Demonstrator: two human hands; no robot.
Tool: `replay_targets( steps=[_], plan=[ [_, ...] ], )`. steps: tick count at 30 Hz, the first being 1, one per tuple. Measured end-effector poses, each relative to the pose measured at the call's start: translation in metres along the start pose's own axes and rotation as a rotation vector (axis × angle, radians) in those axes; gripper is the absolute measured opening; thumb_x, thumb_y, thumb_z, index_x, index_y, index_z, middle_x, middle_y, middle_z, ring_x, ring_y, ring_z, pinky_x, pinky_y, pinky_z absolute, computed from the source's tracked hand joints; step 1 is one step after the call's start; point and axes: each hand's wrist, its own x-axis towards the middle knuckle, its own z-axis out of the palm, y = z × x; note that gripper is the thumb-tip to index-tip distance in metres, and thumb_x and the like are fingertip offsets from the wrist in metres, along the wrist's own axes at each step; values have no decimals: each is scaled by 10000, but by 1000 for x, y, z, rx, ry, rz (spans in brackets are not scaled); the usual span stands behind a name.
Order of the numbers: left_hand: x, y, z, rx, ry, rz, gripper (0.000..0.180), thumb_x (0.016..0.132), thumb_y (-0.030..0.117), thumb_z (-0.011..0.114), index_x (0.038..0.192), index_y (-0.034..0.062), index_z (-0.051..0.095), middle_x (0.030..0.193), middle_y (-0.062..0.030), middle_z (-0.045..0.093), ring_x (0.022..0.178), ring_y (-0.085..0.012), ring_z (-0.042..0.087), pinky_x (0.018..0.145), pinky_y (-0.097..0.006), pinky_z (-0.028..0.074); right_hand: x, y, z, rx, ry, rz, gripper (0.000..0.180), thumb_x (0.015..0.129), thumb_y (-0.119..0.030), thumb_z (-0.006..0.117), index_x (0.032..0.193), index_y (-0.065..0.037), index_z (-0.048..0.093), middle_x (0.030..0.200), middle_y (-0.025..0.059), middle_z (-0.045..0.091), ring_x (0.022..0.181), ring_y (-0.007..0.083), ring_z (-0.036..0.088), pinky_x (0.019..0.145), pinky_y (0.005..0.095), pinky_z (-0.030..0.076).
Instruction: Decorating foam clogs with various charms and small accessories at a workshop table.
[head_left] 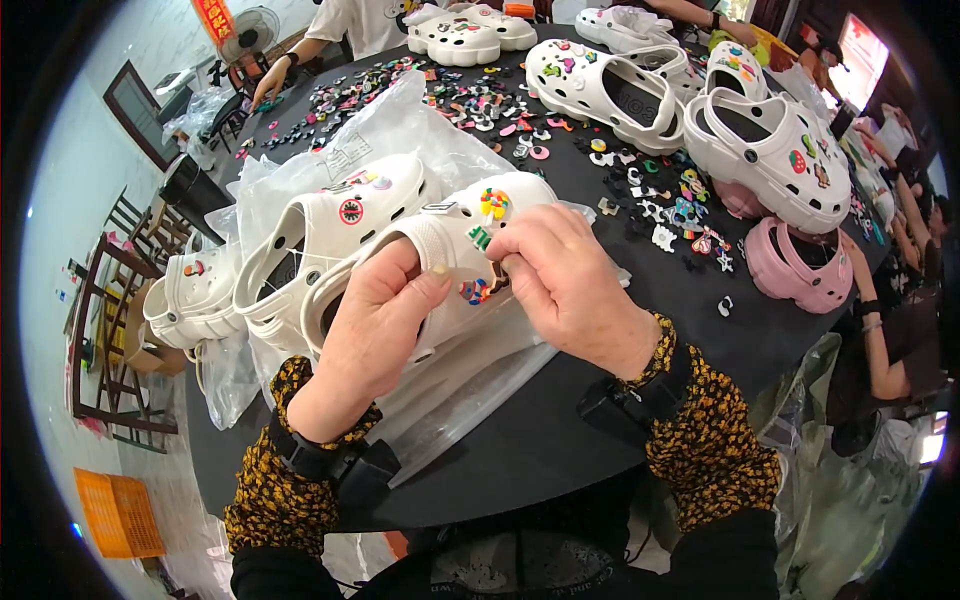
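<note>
A white foam clog [525, 188] lies tilted in front of me on a clear plastic bag [390, 120]. My left hand [365, 325] grips it, with fingers inside the foot opening and the thumb on the outer edge. My right hand [575, 285] pinches at the clog's upper, fingertips closed on a small dark charm mostly hidden by them. Near those fingertips sit a rainbow-coloured round charm [494, 204], a green and white charm [478, 237] and a blue and orange charm [474, 291]. Another white clog [300, 225] with charms stands to the left.
Loose shoe charms [500, 110] are scattered over the black round table [480, 455]. More white clogs [610, 95] stand at the back and right, beside a pink clog [800, 265]. A co-worker's hand [272, 82] reaches in at far left. An orange crate [118, 512] stands on the floor.
</note>
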Motion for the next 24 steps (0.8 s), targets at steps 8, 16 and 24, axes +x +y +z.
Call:
replay_targets(
  steps=[8, 16, 24],
  plan=[
    [0, 3, -6, 118, -33, -86, 296, 915, 65, 492, 1184, -27, 575, 1056, -26, 624, 942, -77, 541, 829, -248, 440, 0, -2, -3, -57, -36, -83, 160, 768, -15, 597, 915, -55, 549, 897, 118, 558, 906, 325, 542, 827, 429, 421],
    [-1, 7, 4, 102, -50, -5, 322, 886, 54, 481, 1186, -24, 573, 1054, -41, 626, 954, -104, 549, 849, -258, 438, 0, -6, 1, -106, -23, -2, 139, 819, -125, 645, 854, -45, 537, 850, 116, 550, 830, 324, 537, 801, 421, 424],
    [-5, 11, 6, 89, -44, -81, 327, 866, 42, 479, 1169, -34, 575, 1029, -39, 628, 930, -97, 541, 833, -260, 437, 1, -2, 10, -202, 84, -194, 180, 820, -187, 659, 783, -70, 528, 822, 89, 530, 796, 298, 523, 746, 418, 432]
  ],
)
